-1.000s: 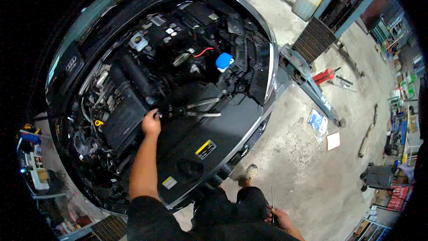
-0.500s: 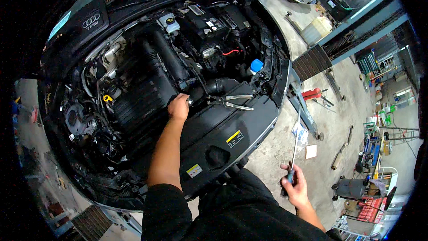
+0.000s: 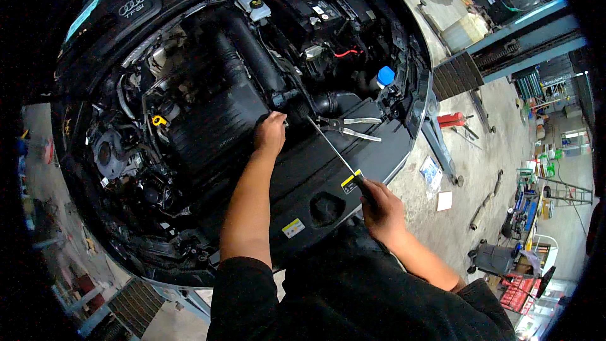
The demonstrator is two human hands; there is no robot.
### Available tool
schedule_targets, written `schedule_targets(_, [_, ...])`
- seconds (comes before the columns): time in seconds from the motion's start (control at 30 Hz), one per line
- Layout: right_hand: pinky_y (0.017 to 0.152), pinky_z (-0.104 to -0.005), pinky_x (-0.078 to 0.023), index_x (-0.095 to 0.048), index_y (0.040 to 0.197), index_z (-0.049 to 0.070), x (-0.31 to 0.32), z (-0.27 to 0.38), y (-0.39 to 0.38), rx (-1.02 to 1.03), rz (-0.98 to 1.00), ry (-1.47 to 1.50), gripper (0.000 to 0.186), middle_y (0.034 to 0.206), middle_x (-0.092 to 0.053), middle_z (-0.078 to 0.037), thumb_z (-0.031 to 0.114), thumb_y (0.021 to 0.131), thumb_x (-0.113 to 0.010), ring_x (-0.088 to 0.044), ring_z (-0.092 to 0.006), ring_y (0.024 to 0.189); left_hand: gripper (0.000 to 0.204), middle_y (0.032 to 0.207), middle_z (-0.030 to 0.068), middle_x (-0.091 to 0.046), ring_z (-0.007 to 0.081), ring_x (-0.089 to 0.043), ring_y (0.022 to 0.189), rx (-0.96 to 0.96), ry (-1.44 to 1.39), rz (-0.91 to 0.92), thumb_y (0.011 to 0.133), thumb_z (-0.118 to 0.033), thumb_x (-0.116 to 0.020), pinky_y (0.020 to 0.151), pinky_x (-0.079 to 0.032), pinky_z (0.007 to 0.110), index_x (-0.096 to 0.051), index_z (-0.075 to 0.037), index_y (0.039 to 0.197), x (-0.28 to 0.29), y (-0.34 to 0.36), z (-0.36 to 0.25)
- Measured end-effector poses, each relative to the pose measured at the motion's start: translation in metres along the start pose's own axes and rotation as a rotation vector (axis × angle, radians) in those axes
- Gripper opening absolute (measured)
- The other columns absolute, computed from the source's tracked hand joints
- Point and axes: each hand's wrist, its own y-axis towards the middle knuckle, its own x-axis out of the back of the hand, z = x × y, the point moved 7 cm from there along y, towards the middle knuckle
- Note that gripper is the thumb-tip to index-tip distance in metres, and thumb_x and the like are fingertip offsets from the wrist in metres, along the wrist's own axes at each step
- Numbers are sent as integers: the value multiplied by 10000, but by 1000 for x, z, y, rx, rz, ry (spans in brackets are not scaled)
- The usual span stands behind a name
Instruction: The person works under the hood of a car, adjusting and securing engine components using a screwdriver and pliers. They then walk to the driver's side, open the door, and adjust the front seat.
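In the head view, my left hand (image 3: 270, 132) is closed at the right edge of the ribbed black engine cover (image 3: 211, 123) in the open engine bay; what its fingers grip is hidden. My right hand (image 3: 382, 213) grips the dark handle of a long screwdriver (image 3: 334, 150), whose shaft angles up-left into the bay, its tip just right of my left hand. Long metal pliers (image 3: 361, 134) lie beside it on the black front panel (image 3: 315, 177). A yellow dipstick handle (image 3: 159, 120) shows at the left, a blue cap (image 3: 386, 75) at the right.
Lift posts (image 3: 517, 31) with arms (image 3: 442, 151) stand right of the car. A red jack (image 3: 450, 120), an exhaust pipe (image 3: 483, 205) and a white square (image 3: 445, 200) lie on the concrete floor. A dark bin (image 3: 489, 259) and cluttered shelving line the right side.
My right hand has risen from low beside my legs and swung forward-left, bringing the screwdriver into the engine bay. My left hand stays by the engine cover; the view has shifted.
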Motion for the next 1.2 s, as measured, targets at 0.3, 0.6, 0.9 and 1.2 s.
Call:
schedule_targets(0.3, [904,-448,-553,-596,1331,76,-28,-11,17,63,17,-81,508,1277,-654,-154,30,832,-674,-653,-393,1090,346,1222,64,-674,336,-661,1071,24,-58,54,847,-91,-742,895,-548,424,-691,-91,1190,-5,4,3])
schedule_targets(0.6, [837,-445,-565,-638,1267,59,-55,0,38,120,-4,-130,412,1213,-678,-148,16,857,-651,-677,-382,1009,353,1266,48,-652,336,-675,1049,2,80,91,899,-154,-697,879,-556,449,-669,-131,1251,-11,4,13])
schedule_targets(0.9, [932,-449,-549,-567,1351,53,-66,-15,32,78,56,-94,617,1331,-620,-155,49,748,-698,-633,-385,1132,381,1269,67,-633,364,-685,991,65,386,206,958,-193,-600,834,-556,487,-622,-115,1331,0,4,-23])
schedule_targets(1.2, [852,-469,-559,-628,1282,63,-66,-8,40,39,2,-39,457,1262,-661,-141,31,826,-624,-664,-383,1038,422,1263,78,-635,365,-661,1058,2,369,295,936,-217,-666,869,-546,487,-615,-128,1345,6,15,-16])
